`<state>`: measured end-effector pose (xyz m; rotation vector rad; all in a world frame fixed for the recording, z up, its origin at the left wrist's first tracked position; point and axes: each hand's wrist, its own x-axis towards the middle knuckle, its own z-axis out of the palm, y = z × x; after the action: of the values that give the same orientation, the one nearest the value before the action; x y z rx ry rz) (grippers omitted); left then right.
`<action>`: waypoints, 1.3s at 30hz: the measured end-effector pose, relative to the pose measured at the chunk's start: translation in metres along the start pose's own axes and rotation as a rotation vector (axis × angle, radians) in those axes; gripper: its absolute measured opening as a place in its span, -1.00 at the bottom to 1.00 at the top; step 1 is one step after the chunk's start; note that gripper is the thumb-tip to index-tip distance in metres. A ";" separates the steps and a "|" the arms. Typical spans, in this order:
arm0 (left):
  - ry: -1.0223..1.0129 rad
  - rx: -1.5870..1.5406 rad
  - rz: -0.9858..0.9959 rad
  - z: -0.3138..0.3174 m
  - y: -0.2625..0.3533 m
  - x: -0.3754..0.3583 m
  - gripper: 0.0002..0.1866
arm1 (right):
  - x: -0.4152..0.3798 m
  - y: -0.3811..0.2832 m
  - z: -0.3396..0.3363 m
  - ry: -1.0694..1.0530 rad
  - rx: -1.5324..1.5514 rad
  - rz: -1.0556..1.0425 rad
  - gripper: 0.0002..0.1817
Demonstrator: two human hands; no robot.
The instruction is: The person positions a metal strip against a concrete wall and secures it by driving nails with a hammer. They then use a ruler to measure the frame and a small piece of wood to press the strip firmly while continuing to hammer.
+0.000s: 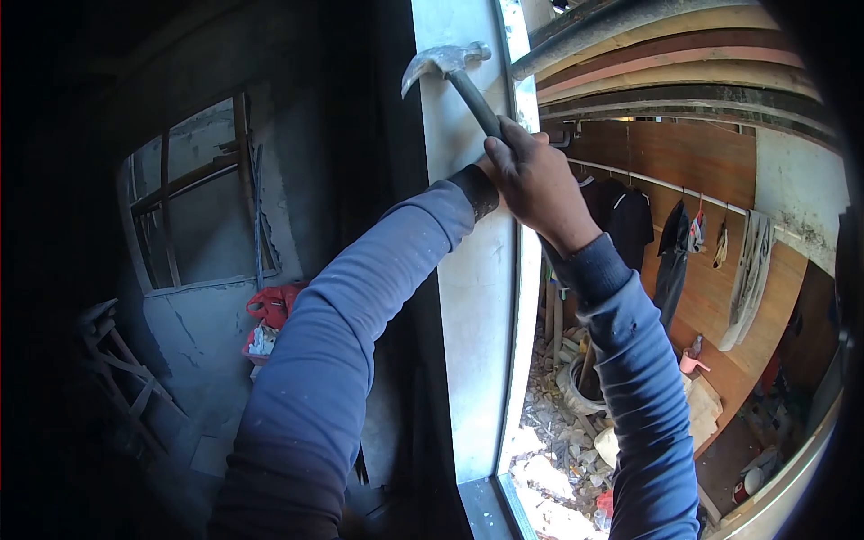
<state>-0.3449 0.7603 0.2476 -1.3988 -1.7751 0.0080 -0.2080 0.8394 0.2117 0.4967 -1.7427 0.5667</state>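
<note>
the step in hand is seeming to be a positioning of the hammer (pixel 469 97) at the pale upright panel (pixel 472 315), and moving it from here is probably calling for a firm grip and knuckles kept clear of the panel's edge. the right hand (pixel 546 189) is gripping the handle, its fingers curling round it and its thumb pressing along the near side; the metal head is sitting above and to the left of those fingers, claw pointing left, and whether it is touching the panel i cannot tell. the left hand (pixel 489 169) is reaching in behind the right one, mostly hidden, so i cannot tell how its fingers are lying. both forearms are rising and converging, the right wrist bending slightly. beyond the right fingers, dark clothes (pixel 630 220) are hanging.
</note>
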 end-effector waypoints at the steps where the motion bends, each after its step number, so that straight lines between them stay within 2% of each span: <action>1: -0.004 -0.008 -0.002 0.001 0.000 0.001 -0.80 | -0.002 0.003 0.000 0.001 -0.001 -0.031 -0.60; 2: -0.004 -0.008 -0.002 0.001 -0.001 0.001 -0.80 | 0.004 0.010 0.002 0.012 0.058 -0.003 -0.60; 5: -0.003 -0.019 -0.002 0.000 -0.002 -0.005 -0.80 | 0.007 -0.009 0.015 -0.008 -0.017 0.109 -0.62; 6: -0.002 -0.020 0.000 0.000 -0.002 -0.005 -0.81 | 0.002 -0.021 0.011 0.026 -0.094 0.110 -0.61; 9: 0.000 -0.043 0.008 0.001 -0.002 -0.003 -0.81 | -0.004 -0.010 0.004 -0.043 -0.058 -0.070 -0.61; 11: 0.006 -0.039 0.012 0.002 -0.002 0.002 -0.82 | 0.003 0.003 -0.003 -0.066 0.060 0.036 -0.61; 13: 0.008 -0.047 0.012 0.003 0.000 0.001 -0.82 | 0.007 0.003 0.004 0.047 0.088 0.037 -0.59; 15: 0.007 -0.054 0.020 0.004 0.000 0.000 -0.83 | 0.007 -0.007 0.011 -0.008 -0.007 0.087 -0.57; 16: 0.007 -0.059 0.021 0.004 0.000 -0.001 -0.83 | 0.005 -0.014 0.003 -0.059 0.040 0.094 -0.55; 19: 0.003 -0.085 0.032 0.006 -0.002 -0.001 -0.83 | 0.000 -0.001 0.004 0.009 -0.011 -0.072 -0.55; 23: -0.007 -0.108 0.062 0.011 -0.005 0.001 -0.84 | 0.006 0.002 -0.002 -0.023 0.149 0.053 -0.61; 25: -0.006 -0.242 0.091 0.015 -0.009 0.002 -0.84 | -0.002 -0.002 -0.015 -0.099 0.305 0.084 -0.68; 26: -0.005 -0.486 0.116 0.018 -0.011 0.001 -0.84 | -0.008 0.006 -0.010 -0.005 0.258 -0.038 -0.71; 27: -0.022 -0.604 0.161 0.019 -0.013 0.002 -0.85 | -0.018 0.013 -0.005 0.089 0.210 -0.158 -0.74; 28: -0.045 -0.599 0.245 0.020 -0.011 0.004 -0.85 | -0.031 0.007 -0.010 0.050 0.316 -0.057 -0.72; 29: -0.015 0.332 0.408 0.014 -0.016 0.011 -0.91 | -0.044 0.004 -0.017 -0.002 0.302 -0.003 -0.69; 31: 0.050 0.528 0.538 -0.015 0.013 0.006 -0.83 | -0.072 0.002 -0.027 -0.059 0.313 0.054 -0.69; 32: -0.031 0.419 0.431 -0.022 0.028 0.002 -0.77 | -0.088 0.001 -0.032 -0.059 0.374 0.063 -0.70; 36: -0.080 0.379 0.408 -0.013 0.039 -0.011 -0.64 | -0.161 0.005 -0.051 -0.049 0.517 0.160 -0.71; 37: -0.078 0.398 0.500 -0.023 0.045 -0.011 -0.72 | -0.181 0.005 -0.054 -0.027 0.522 0.202 -0.71; 39: 0.008 0.320 0.442 -0.010 0.036 -0.014 -0.70 | -0.223 0.015 -0.056 -0.056 0.514 0.311 -0.69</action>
<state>-0.3100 0.7585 0.2279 -1.5151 -1.3527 0.4988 -0.1223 0.8927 0.0046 0.6013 -1.7343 1.2490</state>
